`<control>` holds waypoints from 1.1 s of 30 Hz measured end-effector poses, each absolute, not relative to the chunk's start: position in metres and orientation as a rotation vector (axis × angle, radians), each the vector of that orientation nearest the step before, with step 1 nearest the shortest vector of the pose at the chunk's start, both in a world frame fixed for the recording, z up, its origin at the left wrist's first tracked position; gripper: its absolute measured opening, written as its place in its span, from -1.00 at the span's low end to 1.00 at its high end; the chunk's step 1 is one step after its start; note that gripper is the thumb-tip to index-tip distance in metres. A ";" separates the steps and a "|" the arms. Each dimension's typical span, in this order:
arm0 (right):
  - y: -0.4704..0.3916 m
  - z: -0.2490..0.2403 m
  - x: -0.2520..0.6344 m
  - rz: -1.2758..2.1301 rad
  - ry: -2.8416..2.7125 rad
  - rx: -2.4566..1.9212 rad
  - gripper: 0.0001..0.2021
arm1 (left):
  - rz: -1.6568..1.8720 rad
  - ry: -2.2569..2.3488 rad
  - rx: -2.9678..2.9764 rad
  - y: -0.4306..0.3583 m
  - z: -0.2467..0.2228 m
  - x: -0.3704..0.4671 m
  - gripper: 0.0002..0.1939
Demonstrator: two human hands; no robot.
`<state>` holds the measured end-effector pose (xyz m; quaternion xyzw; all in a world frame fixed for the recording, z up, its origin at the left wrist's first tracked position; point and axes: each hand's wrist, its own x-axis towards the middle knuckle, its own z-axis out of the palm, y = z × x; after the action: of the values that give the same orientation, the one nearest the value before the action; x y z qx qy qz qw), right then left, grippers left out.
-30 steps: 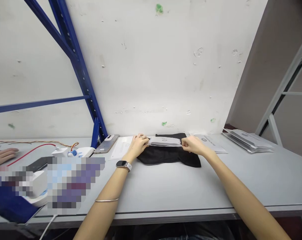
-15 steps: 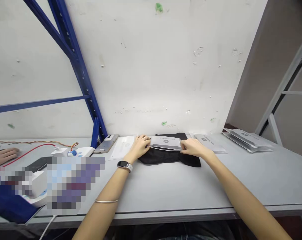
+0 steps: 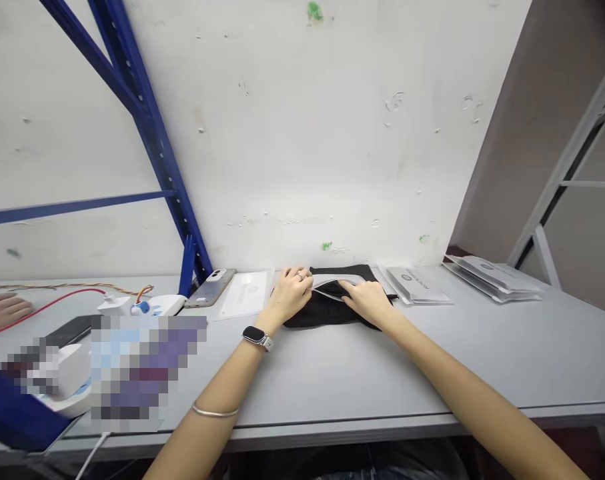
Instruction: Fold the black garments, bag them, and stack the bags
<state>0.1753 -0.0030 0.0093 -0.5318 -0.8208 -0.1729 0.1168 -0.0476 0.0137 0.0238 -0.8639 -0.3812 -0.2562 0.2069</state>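
We have a white packet (image 3: 327, 279) between our hands, over a black cloth (image 3: 332, 317) that lies near the back edge of the tabletop (image 3: 382, 380), about midway between its left and right ends as we see it. The packet's near side gapes toward us, with a dark gap between its panels. Our left hand (image 3: 291, 293) is curled around the packet's left end and grasps it, though its thumb is hidden. Our right hand (image 3: 368, 301) has its forefinger stretched to the gap's rim and the other fingers folded under; we cannot tell whether it pinches a panel or only touches it.

To part the mouth well, we judge that the left hand should anchor its end firmly without creasing it, while the right forefinger lifts one panel gently from the middle outward. The thin panels look likely to buckle or tear if pulled at a corner. Working low over the cloth gives support, but we should avoid catching its folds, dark against the dark gap.
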 end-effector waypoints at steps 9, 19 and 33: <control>0.009 -0.002 0.181 -0.295 -2.215 -1.671 -0.69 | -0.816 -0.892 -2.607 -0.003 0.023 -0.020 -0.84; 0.006 0.015 0.185 0.860 -1.711 -1.030 -0.50 | -1.290 -2.138 -2.480 0.029 0.015 -0.057 -0.65; 0.021 0.001 0.197 1.178 -1.305 -0.883 -0.78 | -1.688 -2.299 -2.445 0.036 0.004 -0.066 -0.71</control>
<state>0.1968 0.0213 0.0012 -0.3736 -0.5522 0.4984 0.5541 -0.0657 0.0363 0.0039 -0.6203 -0.5832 -0.4282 -0.3029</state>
